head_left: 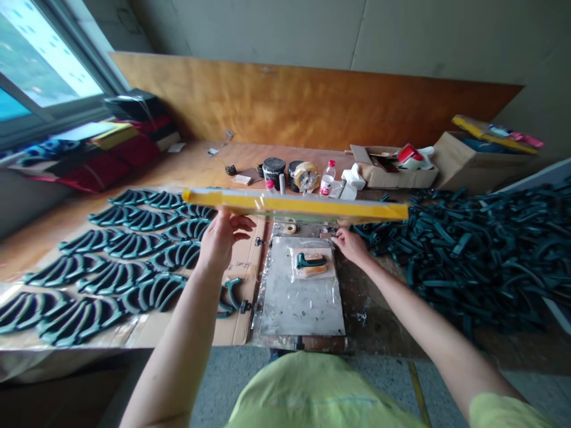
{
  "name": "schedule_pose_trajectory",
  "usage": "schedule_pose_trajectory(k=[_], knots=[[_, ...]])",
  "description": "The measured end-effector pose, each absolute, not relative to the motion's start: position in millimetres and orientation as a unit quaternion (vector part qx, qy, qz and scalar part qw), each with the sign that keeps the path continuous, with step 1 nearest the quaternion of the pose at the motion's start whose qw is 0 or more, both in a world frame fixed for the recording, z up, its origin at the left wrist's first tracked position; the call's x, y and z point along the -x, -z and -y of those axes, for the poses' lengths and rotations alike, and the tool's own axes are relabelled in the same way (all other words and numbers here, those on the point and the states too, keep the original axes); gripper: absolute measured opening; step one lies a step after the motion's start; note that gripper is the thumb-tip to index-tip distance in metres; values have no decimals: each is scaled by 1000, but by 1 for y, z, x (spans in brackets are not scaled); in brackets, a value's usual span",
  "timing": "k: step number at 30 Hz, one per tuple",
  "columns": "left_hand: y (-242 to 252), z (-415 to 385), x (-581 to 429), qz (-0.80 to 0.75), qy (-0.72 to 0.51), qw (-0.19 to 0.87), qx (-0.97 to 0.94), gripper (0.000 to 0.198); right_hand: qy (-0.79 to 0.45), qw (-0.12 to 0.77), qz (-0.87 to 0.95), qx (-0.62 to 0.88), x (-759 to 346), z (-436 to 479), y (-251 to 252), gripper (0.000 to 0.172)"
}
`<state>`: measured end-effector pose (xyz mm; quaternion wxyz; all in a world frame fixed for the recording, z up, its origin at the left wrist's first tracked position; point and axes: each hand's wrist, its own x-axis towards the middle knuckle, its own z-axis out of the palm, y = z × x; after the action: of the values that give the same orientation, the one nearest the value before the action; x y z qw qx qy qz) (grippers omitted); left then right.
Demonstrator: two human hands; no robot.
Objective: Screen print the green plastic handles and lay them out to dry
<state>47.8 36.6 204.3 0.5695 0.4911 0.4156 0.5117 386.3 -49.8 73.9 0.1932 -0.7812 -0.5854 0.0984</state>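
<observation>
Holding a yellow-taped strip [294,204] level above a metal plate [285,309], a person spread the left hand [222,241] open beneath it, while the right hand [350,245] sat half-curled under its right side (any grip there was hidden). A bagged handle [310,260] lay on the plate; green handles [116,276] lay in rows to the left and heaped to the right.

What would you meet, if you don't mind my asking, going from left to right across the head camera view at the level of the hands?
Rows of dark green handles on cardboard → the left hand → a scuffed metal plate → the right hand → a heap of dark green handles.
</observation>
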Motion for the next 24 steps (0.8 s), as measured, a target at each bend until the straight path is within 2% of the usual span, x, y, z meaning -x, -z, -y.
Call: schedule_pose_trajectory(k=[3,5,7,8,9,10,12,14,16,18,21,24], knots=[[-205,-37,-58,-415,-542,572,-455,46,-127,170,686,696,-359,68,-51,40],[-188,-18,-62,-424,-549,579,-428,44,-116,155,720,666,-340,76,-50,35],[-160,15,-69,-461,-460,637,-412,49,-87,163,724,665,-319,85,-57,18],[-144,34,-73,-486,-366,682,-406,52,-68,174,727,660,-306,91,-61,13],[-128,53,-77,-498,-269,726,-391,55,-48,184,740,645,-292,97,-64,12],[-114,70,-80,-503,-232,752,-358,53,-29,193,763,617,-278,103,-66,13],[-91,95,-80,-518,-222,771,-296,43,-12,197,827,526,-259,113,-66,16],[-74,104,-65,-547,-266,748,-266,32,-22,189,857,479,-265,118,-62,17],[-58,102,-35,-599,-307,694,-257,28,-29,165,802,573,-302,119,-60,19],[-41,97,6,-661,-344,620,-245,30,-5,105,651,752,-361,118,-57,28],[-12,97,63,-758,-333,506,-241,37,11,68,565,822,-447,116,-44,36],[11,100,92,-815,-285,437,-252,46,21,-59,505,861,-498,118,-18,31]])
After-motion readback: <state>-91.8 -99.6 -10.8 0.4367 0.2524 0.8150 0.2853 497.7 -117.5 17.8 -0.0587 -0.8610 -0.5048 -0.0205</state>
